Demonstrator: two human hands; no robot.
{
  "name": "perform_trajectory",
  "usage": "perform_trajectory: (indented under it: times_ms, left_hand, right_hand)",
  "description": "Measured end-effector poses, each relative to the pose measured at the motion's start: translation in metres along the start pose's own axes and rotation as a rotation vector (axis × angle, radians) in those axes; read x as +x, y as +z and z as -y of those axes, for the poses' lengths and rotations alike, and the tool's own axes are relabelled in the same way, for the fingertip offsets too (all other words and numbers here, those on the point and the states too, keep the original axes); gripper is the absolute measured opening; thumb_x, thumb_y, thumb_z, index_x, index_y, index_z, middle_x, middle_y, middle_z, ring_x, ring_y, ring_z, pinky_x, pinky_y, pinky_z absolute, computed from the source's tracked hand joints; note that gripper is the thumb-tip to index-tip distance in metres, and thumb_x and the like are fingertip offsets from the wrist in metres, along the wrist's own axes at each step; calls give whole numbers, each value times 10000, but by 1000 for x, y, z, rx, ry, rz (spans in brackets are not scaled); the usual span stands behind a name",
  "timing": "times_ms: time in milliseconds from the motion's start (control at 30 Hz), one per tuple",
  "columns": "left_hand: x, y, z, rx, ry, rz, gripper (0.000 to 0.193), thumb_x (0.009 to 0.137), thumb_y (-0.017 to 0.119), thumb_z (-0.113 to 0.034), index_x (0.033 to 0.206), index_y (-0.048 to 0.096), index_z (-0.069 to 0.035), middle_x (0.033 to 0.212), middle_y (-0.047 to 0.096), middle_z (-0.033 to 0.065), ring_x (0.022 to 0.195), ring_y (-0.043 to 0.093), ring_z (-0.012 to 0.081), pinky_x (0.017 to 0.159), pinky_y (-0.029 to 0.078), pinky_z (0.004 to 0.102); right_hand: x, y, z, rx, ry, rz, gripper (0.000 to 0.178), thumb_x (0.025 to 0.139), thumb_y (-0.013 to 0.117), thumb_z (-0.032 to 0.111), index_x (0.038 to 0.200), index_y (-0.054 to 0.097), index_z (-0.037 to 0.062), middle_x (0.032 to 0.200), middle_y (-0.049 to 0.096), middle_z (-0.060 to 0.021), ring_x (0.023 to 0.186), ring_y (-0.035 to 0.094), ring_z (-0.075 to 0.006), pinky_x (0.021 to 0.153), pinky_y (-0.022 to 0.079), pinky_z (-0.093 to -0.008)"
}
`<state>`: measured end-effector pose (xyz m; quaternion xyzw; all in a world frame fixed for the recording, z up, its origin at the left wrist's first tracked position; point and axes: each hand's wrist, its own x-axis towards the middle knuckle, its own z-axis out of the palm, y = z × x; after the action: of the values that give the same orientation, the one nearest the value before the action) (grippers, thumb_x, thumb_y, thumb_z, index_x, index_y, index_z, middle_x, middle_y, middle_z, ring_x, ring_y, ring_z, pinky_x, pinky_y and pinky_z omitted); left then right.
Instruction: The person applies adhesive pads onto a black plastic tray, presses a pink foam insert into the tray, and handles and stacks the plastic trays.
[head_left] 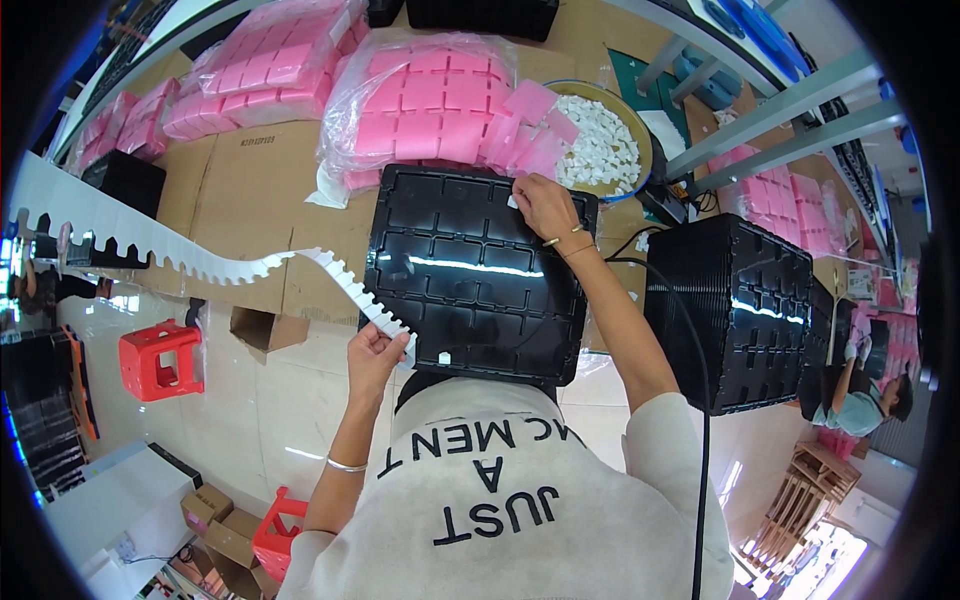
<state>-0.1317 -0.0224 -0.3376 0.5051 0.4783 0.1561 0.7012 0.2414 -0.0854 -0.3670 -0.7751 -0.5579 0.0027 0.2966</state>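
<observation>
A black plastic tray with moulded compartments lies in front of me, close to my body. At its near left corner my left hand is closed, thumb and fingers pinching the end of a long white notched strip. The strip curves away to the left in a wave. Over the tray's far right corner my right hand is closed, with a small white piece at its fingertips. Another small white piece sits near the tray's front edge, just right of my left hand.
Beyond the tray lie bagged pink foam blocks, with loose pink sheets beside a round bowl of small white pieces. A tall stack of black trays stands right; a black cable hangs before it. Red stools stand left.
</observation>
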Motion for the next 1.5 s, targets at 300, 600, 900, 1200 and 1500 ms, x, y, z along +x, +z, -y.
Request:
perform_trajectory:
  times_ms: [300, 600, 900, 1200, 1500]
  left_hand:
    - [-1, -3, 0, -46, -48, -4, 194, 865, 749, -65, 1034, 660, -27, 854, 690, 21, 655, 596, 60, 584, 452, 190]
    - [5, 9, -9, -181, -65, 24, 132, 887, 724, -48, 999, 659, -25, 828, 684, 39, 633, 597, 81, 545, 411, 218]
    - [6, 7, -6, -345, -99, 55, 108, 936, 673, -85, 994, 648, 3, 823, 687, 66, 656, 648, 123, 562, 463, 228]
    - [-6, -5, -16, -439, -92, 101, 108, 962, 631, -90, 1009, 621, 6, 838, 687, 86, 665, 663, 136, 553, 490, 234]
    - [-33, -61, 27, -314, -20, -271, 139, 936, 668, -120, 999, 629, -3, 808, 660, 65, 617, 617, 116, 541, 452, 232]
  right_hand:
    - [6, -24, -46, -125, 230, -474, 174, 837, 632, 28, 998, 697, 20, 914, 645, -202, 868, 640, -396, 763, 521, -450]
    - [-12, -3, -83, -53, 448, -520, 176, 777, 735, 71, 935, 677, 22, 844, 601, -179, 880, 629, -332, 789, 511, -420]
    - [-39, -9, 99, 574, 277, 58, 178, 909, 696, 156, 1050, 684, 48, 885, 660, -46, 761, 604, -97, 671, 490, -247]
    - [-68, 29, 192, 942, 340, 543, 176, 896, 717, 127, 1031, 681, 19, 791, 636, -11, 686, 573, -67, 616, 481, -226]
    - [-71, 49, 223, 819, 267, 493, 90, 871, 714, 90, 890, 693, 4, 755, 647, -38, 624, 562, -83, 580, 467, -243]
